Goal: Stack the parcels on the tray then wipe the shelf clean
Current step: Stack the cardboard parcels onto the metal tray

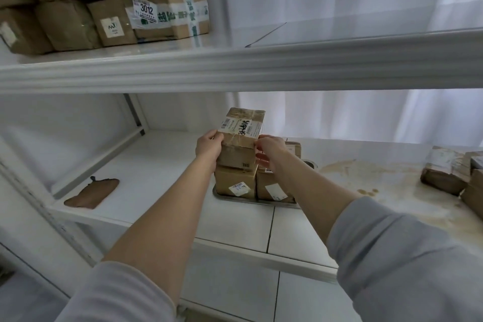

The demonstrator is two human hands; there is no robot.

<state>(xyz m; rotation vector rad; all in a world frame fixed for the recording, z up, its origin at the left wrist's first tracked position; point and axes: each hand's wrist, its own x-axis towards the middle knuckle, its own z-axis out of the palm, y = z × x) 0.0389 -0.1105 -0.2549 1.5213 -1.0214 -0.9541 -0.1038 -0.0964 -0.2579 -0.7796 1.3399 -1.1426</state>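
Parcel atop tray stack: left grip curled round its left side, right grip pinching its right edge.

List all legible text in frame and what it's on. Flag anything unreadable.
"3012": white label on an upper-shelf parcel.
Green tape print on the same parcel: blurred, unreadable.
Barcode label on the top parcel: barcode plus a black scrawl, unreadable.
Sticker on a lower parcel on the tray: digits too blurred.
Other labels: too small.
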